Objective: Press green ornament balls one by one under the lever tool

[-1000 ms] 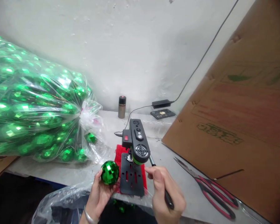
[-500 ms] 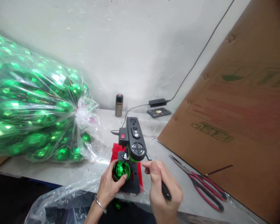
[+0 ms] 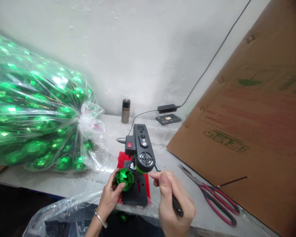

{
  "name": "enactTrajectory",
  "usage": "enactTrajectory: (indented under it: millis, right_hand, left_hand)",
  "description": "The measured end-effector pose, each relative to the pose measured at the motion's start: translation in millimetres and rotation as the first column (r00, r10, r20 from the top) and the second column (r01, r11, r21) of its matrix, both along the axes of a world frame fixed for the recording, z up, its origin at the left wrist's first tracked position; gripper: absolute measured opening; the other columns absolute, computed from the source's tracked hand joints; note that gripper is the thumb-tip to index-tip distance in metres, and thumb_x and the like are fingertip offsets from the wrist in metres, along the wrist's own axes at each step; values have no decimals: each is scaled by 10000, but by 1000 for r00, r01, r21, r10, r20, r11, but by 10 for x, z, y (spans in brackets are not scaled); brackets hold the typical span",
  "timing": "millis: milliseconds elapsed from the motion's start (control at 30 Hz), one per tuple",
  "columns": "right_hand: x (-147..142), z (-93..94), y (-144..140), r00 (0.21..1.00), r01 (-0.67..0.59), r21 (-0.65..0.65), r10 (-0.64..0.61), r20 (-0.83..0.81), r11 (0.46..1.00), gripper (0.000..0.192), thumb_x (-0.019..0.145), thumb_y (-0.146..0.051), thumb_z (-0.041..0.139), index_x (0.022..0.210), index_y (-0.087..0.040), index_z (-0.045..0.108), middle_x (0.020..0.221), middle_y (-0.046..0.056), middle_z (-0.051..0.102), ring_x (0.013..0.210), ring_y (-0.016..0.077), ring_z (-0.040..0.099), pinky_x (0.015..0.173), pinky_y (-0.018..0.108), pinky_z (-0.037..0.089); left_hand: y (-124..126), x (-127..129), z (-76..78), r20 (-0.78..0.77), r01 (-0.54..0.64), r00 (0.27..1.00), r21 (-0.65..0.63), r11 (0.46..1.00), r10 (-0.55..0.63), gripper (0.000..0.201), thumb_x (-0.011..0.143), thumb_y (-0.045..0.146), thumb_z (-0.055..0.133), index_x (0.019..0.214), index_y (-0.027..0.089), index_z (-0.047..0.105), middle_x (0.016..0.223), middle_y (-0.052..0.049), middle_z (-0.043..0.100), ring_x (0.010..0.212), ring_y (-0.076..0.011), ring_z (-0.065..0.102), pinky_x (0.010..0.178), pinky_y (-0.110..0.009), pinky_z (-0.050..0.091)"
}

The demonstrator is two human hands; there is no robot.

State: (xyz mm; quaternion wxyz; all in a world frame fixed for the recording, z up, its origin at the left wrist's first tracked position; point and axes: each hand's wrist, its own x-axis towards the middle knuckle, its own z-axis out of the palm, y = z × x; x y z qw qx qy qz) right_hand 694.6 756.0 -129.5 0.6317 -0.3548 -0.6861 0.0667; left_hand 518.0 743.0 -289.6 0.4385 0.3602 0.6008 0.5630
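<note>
As the left hand (image 3: 111, 194) curls thumb and fingers round a green ball (image 3: 124, 178) at the left edge of the baseplate (image 3: 135, 198), the black machine (image 3: 143, 146) stands just beside and the right hand (image 3: 171, 199) wraps a black handle (image 3: 178, 208). Positioning the ball seems in hand; the next move calls for steady alignment.

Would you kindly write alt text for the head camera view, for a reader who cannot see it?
A person's left hand holds a faceted green ball at a black machine, while the right hand grips a black handle beside it. A clear bag of similar balls lies at left; scissors lie beside cardboard at right.
</note>
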Motion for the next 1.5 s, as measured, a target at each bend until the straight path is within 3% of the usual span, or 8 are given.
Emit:
enactTrajectory:
  millis: [100,200,433,667,800,1033,1267,1500]
  right_hand:
    - [-5,4,0,1000,-5,4,5,-2,1000,216,1046,-83,526,905,-195,647,746,-8,684,612,92,631,576,211,503]
    - [-7,12,-2,1000,-2,5,2,-15,1000,213,1039,-77,532,907,-196,650,751,-16,686,613,88,637,583,199,505]
    - [9,18,-9,1000,-21,-7,21,-5,1000,219,1028,-68,526,901,-194,651,728,-16,675,593,96,635,572,202,508]
    - [2,4,-10,1000,-24,1,24,-16,1000,217,1046,-72,518,928,-205,641,764,-42,656,647,56,646,632,146,520]
    - [12,-15,-27,1000,-23,7,23,-9,1000,222,1064,-88,501,945,-214,639,775,-56,643,664,41,640,655,127,518]
    - [31,-40,-17,1000,-28,-4,28,10,1000,214,1068,-99,505,951,-213,643,798,-57,645,687,35,638,678,120,522]
    - [34,-102,-17,1000,-29,11,29,7,1000,205,1072,-108,511,952,-209,643,808,-44,666,703,48,652,681,132,529]
    - [50,-163,-43,999,-40,-42,39,-28,998,204,1079,-127,523,964,-212,669,817,-23,692,704,79,660,666,178,529]
  left_hand:
    - [-23,-71,-66,188,-69,979,-52,996,77,864,701,791,836,1317,195,729,1373,-153,766,1388,-406,645,1200,-497,507]
    - [-9,-61,-66,173,-40,984,-63,997,50,849,691,811,830,1259,185,753,1385,-161,759,1404,-412,630,1249,-519,452]
    - [34,88,16,-92,79,992,-45,996,-83,765,776,668,779,1367,189,694,1304,-157,789,1202,-375,732,1069,-465,571]
    - [68,144,118,-446,211,874,-10,977,-193,671,827,521,747,1408,193,672,1355,-179,761,1269,-394,696,1140,-573,526]
    - [112,286,-9,-512,210,844,43,977,-159,689,881,521,704,1460,157,618,1390,-217,722,1312,-412,674,1156,-631,517]
    - [219,546,-256,-430,149,901,165,975,-65,677,833,446,746,1431,162,606,1403,-205,692,1321,-405,671,1151,-620,530]
    - [220,424,-306,-365,179,920,69,981,-142,808,703,413,843,1428,170,583,1368,-182,709,1263,-400,679,1134,-625,527]
    - [203,328,-386,-491,187,862,71,980,-129,815,716,498,818,1430,161,615,1403,-205,697,1318,-453,622,1166,-694,472]
